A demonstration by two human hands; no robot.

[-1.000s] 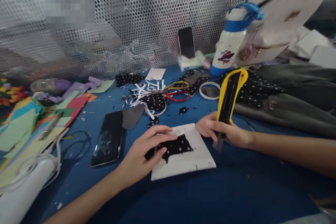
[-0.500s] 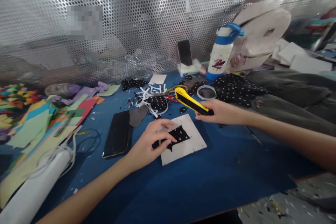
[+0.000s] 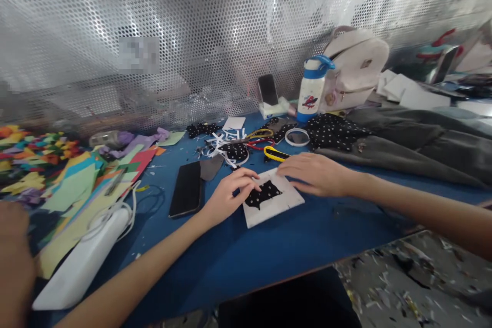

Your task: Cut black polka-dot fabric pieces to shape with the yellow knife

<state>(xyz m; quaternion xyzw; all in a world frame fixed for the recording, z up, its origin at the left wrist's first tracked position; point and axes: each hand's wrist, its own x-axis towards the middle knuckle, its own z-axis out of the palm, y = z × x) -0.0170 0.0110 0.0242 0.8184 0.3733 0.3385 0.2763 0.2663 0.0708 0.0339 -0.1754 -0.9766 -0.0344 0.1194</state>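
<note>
My left hand rests at the left edge of a small white board on the blue table, thumb and forefinger pinched on a black white-dotted fabric piece lying on it. My right hand lies flat and open, fingers stretched over the board's far right corner. A yellow utility knife lies on the table just beyond that hand, apart from it.
A black phone lies left of the board. Scissors, a tape ring, dotted cloth, a water bottle and a white bag stand behind. Coloured paper, a white roll at left.
My right hand laid the yellow knife down on the table and now rests open on the board. The camera has pulled back and up; my left hand stays on the fabric.
</note>
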